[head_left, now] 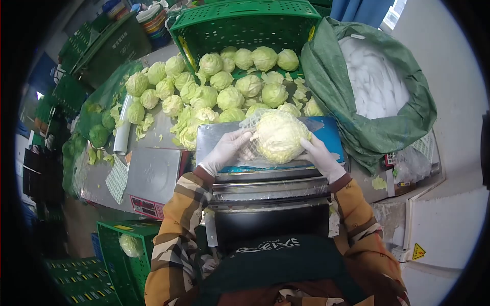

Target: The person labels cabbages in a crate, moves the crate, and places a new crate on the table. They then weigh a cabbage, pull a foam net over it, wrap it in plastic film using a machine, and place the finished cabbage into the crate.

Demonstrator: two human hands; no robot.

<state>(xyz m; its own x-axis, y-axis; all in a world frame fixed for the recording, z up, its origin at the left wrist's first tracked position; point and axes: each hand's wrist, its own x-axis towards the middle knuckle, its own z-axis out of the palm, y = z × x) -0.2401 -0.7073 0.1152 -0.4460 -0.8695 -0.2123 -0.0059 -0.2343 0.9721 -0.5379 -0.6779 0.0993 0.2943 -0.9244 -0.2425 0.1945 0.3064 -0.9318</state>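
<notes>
A pale green cabbage (pixel 282 136) sits above the blue-and-metal top (pixel 326 130) of a wrapping machine in front of me. White foam netting (pixel 249 122) covers its left side, and part of the cabbage is bare. My left hand (pixel 227 149), in a white glove, is closed on the netting at the cabbage's left, its thumb and fingers pressed together. From the other side, my gloved right hand (pixel 322 157) grips the cabbage's lower right, with some fingers hidden underneath. Clear film (pixel 270 194) stretches across the machine's front edge.
Many loose cabbages (pixel 229 97) lie beyond the machine, before a tipped green crate (pixel 245 25). A green sack (pixel 326 76) of white foam nets stands right. At left are a scale (pixel 153 168) and a film roll (pixel 123 127). A lower crate (pixel 112 239) holds a wrapped cabbage (pixel 131 246).
</notes>
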